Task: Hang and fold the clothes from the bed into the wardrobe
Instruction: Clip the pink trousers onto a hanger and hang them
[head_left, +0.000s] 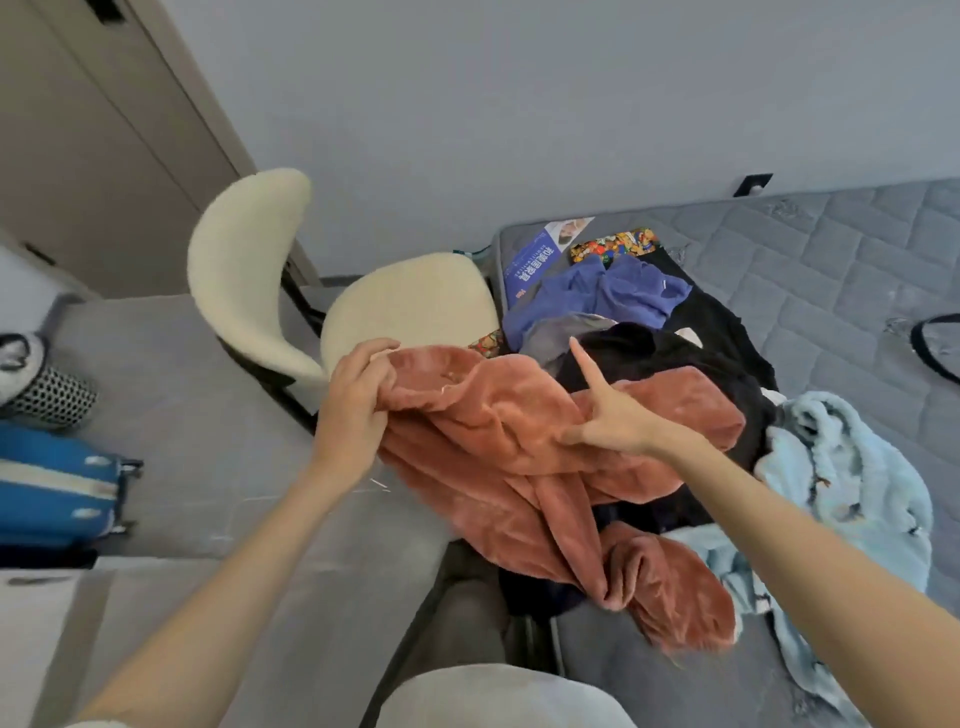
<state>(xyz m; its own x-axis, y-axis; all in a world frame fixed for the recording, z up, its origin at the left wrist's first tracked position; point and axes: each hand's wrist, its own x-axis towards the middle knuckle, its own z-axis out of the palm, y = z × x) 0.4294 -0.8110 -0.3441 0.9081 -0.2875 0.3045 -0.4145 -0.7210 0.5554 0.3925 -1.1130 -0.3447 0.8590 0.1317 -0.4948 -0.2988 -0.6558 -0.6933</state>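
The left hand (358, 400) is closed around the upper edge of a rust-coloured fleece garment (519, 467), with the cloth bunched between the fingers and the palm. The right hand (613, 421) is laid on the same garment just to the right of that grip; its index finger is stretched upward, its thumb is pressed into the pile, and whether any cloth is pinched beneath it cannot be told. From the left grip the garment is draped down and to the right, and its lower folds are gathered in a thick roll at the edge of the bed (857, 270). The cloth is plush, softly creased, and of one uniform colour. Behind the right hand a black garment (675, 358) is heaped, and beyond it a blue garment (613, 296) is spread. To the right of the right forearm a pale blue fleece garment (852, 478) is crumpled on the grey quilted mattress. Behind the left hand a cream chair (410, 301) is placed, touching the bed's side.
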